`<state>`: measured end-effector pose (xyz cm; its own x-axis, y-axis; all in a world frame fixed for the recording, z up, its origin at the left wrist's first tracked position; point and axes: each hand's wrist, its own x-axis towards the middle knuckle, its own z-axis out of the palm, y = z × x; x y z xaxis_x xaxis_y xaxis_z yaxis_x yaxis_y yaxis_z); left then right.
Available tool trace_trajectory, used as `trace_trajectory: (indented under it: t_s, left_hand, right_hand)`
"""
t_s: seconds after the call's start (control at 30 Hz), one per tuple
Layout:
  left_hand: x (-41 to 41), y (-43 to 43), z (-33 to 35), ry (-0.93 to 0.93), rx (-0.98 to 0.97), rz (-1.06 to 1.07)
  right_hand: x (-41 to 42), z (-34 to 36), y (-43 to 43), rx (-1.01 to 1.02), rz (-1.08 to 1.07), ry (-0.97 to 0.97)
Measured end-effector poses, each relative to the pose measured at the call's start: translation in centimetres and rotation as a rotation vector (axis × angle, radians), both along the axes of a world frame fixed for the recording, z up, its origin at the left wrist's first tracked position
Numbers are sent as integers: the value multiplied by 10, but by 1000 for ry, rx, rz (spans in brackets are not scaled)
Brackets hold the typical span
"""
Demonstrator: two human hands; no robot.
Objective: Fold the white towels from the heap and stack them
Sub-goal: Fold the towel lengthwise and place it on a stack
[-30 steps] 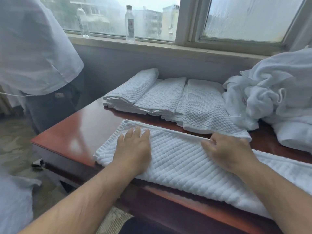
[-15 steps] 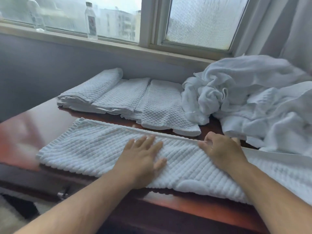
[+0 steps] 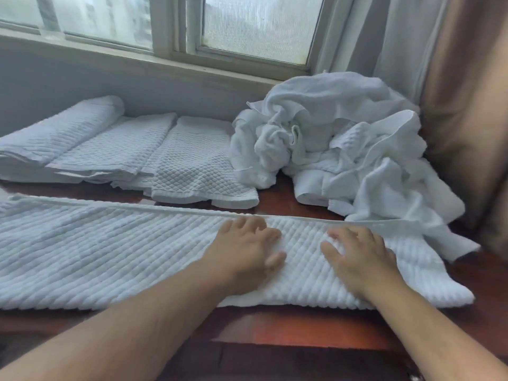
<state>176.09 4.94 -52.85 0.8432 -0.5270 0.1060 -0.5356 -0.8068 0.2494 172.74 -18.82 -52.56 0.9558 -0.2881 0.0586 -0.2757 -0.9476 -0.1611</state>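
Observation:
A long white ribbed towel lies folded lengthwise across the front of the reddish wooden table. My left hand lies flat on it right of the middle, fingers spread. My right hand presses the towel close beside it, fingers straight. Behind the towel, folded white towels lie in overlapping rows at the back left. A crumpled heap of white towels sits at the back right, one loose end reaching the long towel's right end.
A window and its sill run along the wall behind the table. A brown curtain hangs at the right, beside the heap. The table's front edge is just under my forearms.
Both hands have slid to the right along the long towel, the left now close to the right. The view has turned right; the person and the bottles at the left are out of view.

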Motion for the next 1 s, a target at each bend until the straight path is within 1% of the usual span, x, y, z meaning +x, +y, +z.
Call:
trace_trajectory:
  t_s: [0.1, 0.17, 0.23, 0.27, 0.33, 0.37, 0.4, 0.43, 0.47, 0.5, 0.53, 0.57, 0.6, 0.67, 0.7, 0.73, 0.77, 0.8, 0.87, 0.93, 1.0]
  left_hand:
    - [3, -1, -8, 33, 83, 2]
    - [3, -1, -8, 68, 129, 10]
    - [4, -8, -4, 85, 143, 40]
    - [4, -16, -1, 74, 122, 63]
    - [4, -35, 3, 5, 19, 73]
    - [3, -46, 3, -22, -41, 35]
    - [2, -56, 2, -29, -72, -27]
    - [0, -64, -1, -28, -61, -94]
    - [-1, -70, -6, -35, -28, -143]
    - [0, -72, -10, -45, -2, -163]
    - [1, -73, -13, -52, 10, -161]
    - [3, -73, -16, -54, 11, -155]
    - [4, -72, -17, -55, 10, -151]
    - [6, -72, -18, -55, 19, -159]
    - [5, -72, -19, -52, 26, -160]
    - [5, -72, -19, -50, 30, -157]
    - [5, -72, -18, -43, 31, -156]
    - [5, -72, -18, -31, 28, -158]
    - [4, -71, -17, -20, 8, -159]
    - [1, -68, -18, -32, -12, -162]
    - [-2, -63, -20, -49, -32, -160]
  right_hand:
    - [1, -7, -29, 37, -35, 118]
    - [2, -12, -33, 39, -24, 121]
    - [-1, -16, -31, 42, -8, 19]
    - [-4, -16, -31, 83, -2, -70]
    - [-13, -12, -30, 266, -18, -300]
    - [-22, -9, -30, 316, -59, -403]
    - [-33, -7, -31, 295, -125, -487]
    - [-43, -7, -35, 216, -207, -551]
    - [-54, -8, -40, 153, -297, -579]
    - [-64, -10, -45, 159, -393, -568]
    - [-73, -11, -51, 244, -480, -552]
    - [-81, -10, -54, 392, -547, -580]
    - [-86, -7, -57, 596, -612, -653]
    - [-92, 4, -55, 1114, -728, -884]
    - [-95, 11, -53, 1351, -785, -940]
    - [-95, 15, -51, 1557, -804, -957]
    - [-95, 18, -48, 1730, -804, -961]
    - [-94, 19, -44, 1846, -782, -946]
    - [-91, 19, -28, 1959, -703, -854]
    - [-84, 15, -17, 1961, -625, -727]
    - [-73, 13, -13, 1923, -565, -662]
